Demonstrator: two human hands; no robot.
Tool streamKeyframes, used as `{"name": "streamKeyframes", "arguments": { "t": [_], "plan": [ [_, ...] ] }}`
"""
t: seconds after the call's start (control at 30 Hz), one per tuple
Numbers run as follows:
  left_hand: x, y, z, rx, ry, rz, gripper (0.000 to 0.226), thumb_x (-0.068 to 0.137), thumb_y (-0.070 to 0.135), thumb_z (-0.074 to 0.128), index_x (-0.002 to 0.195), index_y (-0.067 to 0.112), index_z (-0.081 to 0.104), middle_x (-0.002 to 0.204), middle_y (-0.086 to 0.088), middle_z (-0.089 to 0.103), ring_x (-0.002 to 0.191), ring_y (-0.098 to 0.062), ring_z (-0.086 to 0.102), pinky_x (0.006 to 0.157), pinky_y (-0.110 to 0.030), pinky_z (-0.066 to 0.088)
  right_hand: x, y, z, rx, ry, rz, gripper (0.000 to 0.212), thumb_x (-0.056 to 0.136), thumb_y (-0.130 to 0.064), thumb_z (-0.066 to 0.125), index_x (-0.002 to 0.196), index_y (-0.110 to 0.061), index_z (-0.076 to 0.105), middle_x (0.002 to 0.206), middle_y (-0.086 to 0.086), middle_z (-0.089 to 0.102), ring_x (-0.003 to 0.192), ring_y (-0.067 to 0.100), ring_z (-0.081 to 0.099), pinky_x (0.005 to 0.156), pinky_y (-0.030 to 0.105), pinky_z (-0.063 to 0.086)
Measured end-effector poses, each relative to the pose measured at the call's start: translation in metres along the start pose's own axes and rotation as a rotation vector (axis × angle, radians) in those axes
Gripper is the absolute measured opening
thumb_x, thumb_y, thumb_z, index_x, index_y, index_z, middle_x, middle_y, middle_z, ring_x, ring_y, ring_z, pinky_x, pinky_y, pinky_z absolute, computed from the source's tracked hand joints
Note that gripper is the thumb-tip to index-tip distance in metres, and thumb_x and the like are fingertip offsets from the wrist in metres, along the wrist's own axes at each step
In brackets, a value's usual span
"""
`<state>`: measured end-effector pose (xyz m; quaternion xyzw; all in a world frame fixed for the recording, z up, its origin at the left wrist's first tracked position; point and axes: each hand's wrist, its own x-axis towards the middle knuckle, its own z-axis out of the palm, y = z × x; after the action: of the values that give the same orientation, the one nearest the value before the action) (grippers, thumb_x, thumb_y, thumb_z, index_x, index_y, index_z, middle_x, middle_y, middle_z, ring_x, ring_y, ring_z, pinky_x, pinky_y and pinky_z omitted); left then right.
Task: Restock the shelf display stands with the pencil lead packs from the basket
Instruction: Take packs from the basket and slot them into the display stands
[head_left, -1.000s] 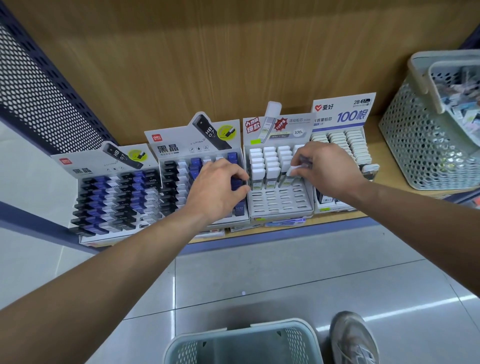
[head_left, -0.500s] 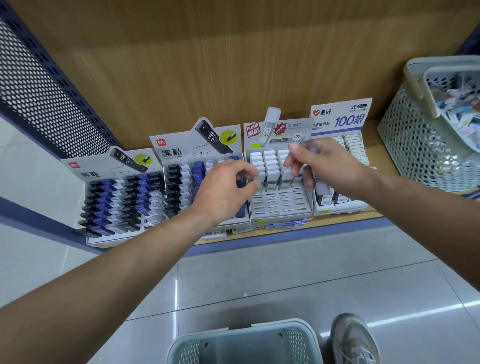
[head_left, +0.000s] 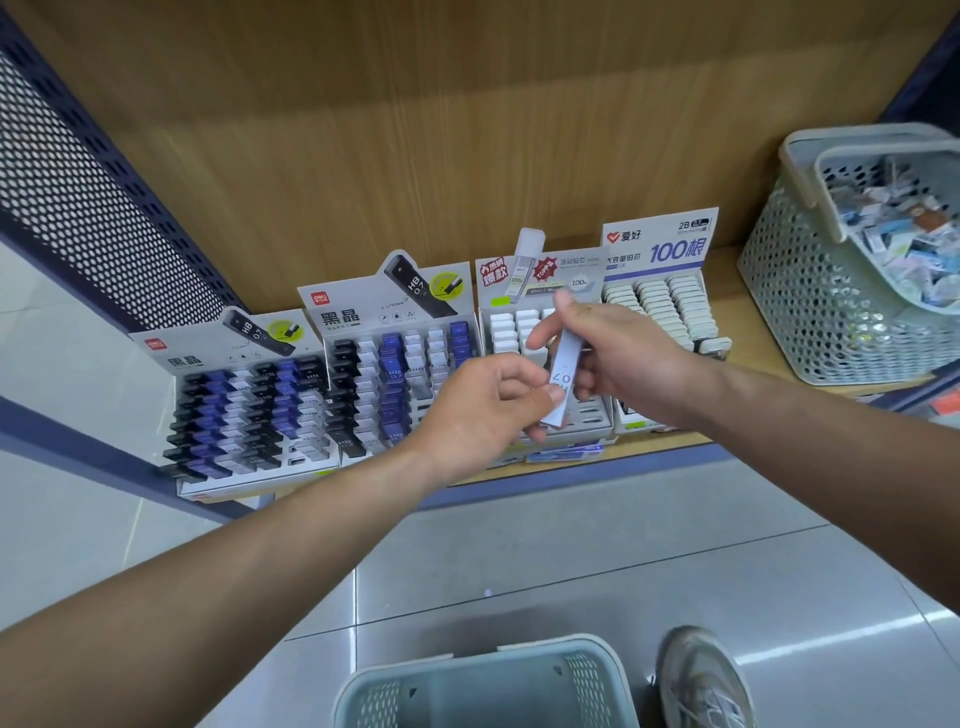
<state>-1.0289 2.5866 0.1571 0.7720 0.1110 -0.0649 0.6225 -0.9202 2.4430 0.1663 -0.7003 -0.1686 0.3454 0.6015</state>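
a single wide-angle view from the person's head, facing forward and steeply down onto a low shelf (head_left: 670, 446). it sits close: both forearms run in from the bottom corners, and the left hand (head_left: 483, 410) and right hand (head_left: 623, 358) meet mid-frame. the floor (head_left: 571, 561), a shoe (head_left: 701, 680) and a basket rim (head_left: 483, 670) fill the bottom edge.

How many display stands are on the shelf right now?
4 in a row: far-left stand, second stand, third stand partly covered, rightmost stand.
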Motion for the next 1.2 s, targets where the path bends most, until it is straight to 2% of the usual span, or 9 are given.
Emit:
{"name": "streamKeyframes", "arguments": {
  "t": [0.1,0.23,0.53,0.67,0.73,0.87,0.97,1.07,1.2],
  "plan": [
    [-0.002,-0.004,-0.01,-0.042,0.021,-0.044,0.009,0.099,0.018,0.064,0.096,0.011,0.062,0.084,-0.007,0.078,0.064,-0.017,0.071,0.06,-0.027,0.053,-0.002,-0.001,-0.003,0.004,0.014,-0.035,0.021,0.1,-0.03,0.06,0.09,-0.013,0.066,0.069,0.0,0.062,0.053,0.014,0.053,0.052,0.029,0.049],
    [-0.003,-0.008,-0.027,-0.041,0.158,-0.028,0.005,0.098,0.018,0.066,0.096,0.013,0.065,0.073,-0.002,0.071,0.06,-0.014,0.065,0.06,-0.027,0.054,-0.004,0.001,-0.005,-0.078,0.016,-0.06,0.004,0.094,-0.017,0.069,0.091,-0.014,0.069,0.075,0.001,0.069,0.062,0.017,0.064,0.056,0.028,0.056],
    [-0.027,-0.017,-0.063,-0.046,0.21,-0.055,0.008,0.091,0.012,0.074,0.096,0.008,0.07,0.07,-0.003,0.064,0.06,-0.012,0.061,0.057,-0.024,0.054,-0.016,0.009,0.051,-0.338,-0.235,0.017,0.014,0.093,-0.016,0.069,0.101,-0.012,0.059,0.082,0.001,0.078,0.067,0.012,0.064,0.071,0.033,0.054],
    [-0.039,-0.025,-0.074,-0.068,0.248,-0.069,0.023,0.084,0.01,0.08,0.103,0.004,0.067,0.08,-0.019,0.071,0.065,-0.02,0.064,0.059,-0.027,0.056,-0.015,0.009,0.075,-0.325,-0.212,0.008,0.009,0.096,-0.019,0.067,0.093,-0.011,0.063,0.068,-0.004,0.071,0.068,0.016,0.072,0.063,0.027,0.058],
    [-0.044,-0.028,-0.079,-0.077,0.274,-0.07,0.025,0.082,0.01,0.082,0.1,0.004,0.065,0.078,-0.016,0.072,0.063,-0.019,0.065,0.061,-0.028,0.057,-0.012,0.007,0.083,-0.287,-0.195,-0.025,0.011,0.093,-0.013,0.07,0.098,-0.01,0.061,0.076,0.002,0.071,0.073,0.023,0.075,0.063,0.028,0.06],
    [-0.049,-0.034,-0.084,-0.09,0.286,-0.041,0.017,0.081,0.007,0.083,0.09,0.009,0.069,0.07,-0.004,0.071,0.06,-0.013,0.065,0.061,-0.024,0.057,-0.007,0.005,0.098,-0.192,-0.212,-0.1,0.043,0.089,-0.001,0.071,0.116,-0.029,0.053,0.08,-0.001,0.069,0.072,0.029,0.075,0.062,0.029,0.059],
    [-0.051,-0.037,-0.093,-0.116,0.302,-0.024,0.01,0.084,0.007,0.08,0.086,0.012,0.073,0.07,-0.008,0.073,0.063,-0.016,0.067,0.059,-0.023,0.057,0.001,0.007,0.106,-0.223,-0.187,-0.152,0.037,0.092,-0.002,0.067,0.113,-0.03,0.056,0.081,0.005,0.068,0.069,0.028,0.075,0.061,0.032,0.059],
    [-0.05,-0.044,-0.111,0.137,0.39,0.02,0.007,0.09,0.014,0.076,0.09,0.021,0.075,0.084,-0.003,0.076,0.079,-0.013,0.07,0.071,-0.025,0.057,0.01,0.006,0.104,-0.241,-0.079,-0.149,0.029,0.096,-0.004,0.063,0.112,-0.029,0.06,0.074,-0.002,0.067,0.068,0.027,0.074,0.062,0.036,0.061],
    [-0.052,-0.055,-0.138,0.64,0.414,0.077,0.016,0.093,0.029,0.07,0.109,0.032,0.072,0.111,0.015,0.065,0.104,-0.003,0.058,0.088,-0.021,0.041,0.024,0.003,0.094,-0.319,0.095,-0.19,0.021,0.094,-0.004,0.066,0.1,-0.023,0.071,0.094,0.002,0.061,0.067,0.023,0.074,0.065,0.04,0.063]
  ]
}}
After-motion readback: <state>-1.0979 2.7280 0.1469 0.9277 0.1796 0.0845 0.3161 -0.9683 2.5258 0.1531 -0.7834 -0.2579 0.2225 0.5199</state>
